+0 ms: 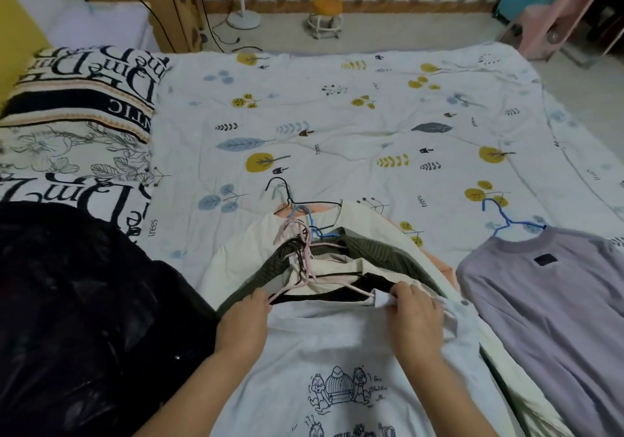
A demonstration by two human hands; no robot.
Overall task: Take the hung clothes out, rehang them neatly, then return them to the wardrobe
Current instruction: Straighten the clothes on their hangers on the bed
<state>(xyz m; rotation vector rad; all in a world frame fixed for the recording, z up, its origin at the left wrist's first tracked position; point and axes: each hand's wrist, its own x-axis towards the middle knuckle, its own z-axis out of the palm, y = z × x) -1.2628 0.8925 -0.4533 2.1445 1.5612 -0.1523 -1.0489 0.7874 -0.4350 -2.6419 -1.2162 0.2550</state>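
A pale grey cotton T-shirt with black cartoon chipmunk drawings [337, 352] lies flat, front up, at six o'clock on top of the pile, a thin pink wire hanger [305, 267] at its neckline. Beneath it at twelve o'clock fan out a dark olive striped garment [368, 250], a cream garment [250, 244] and a peach one [439, 261], with black and blue hangers [304, 213] overlapping. At three o'clock a lilac T-shirt on a blue hanger [540, 288] lies flat, apart from the pile.
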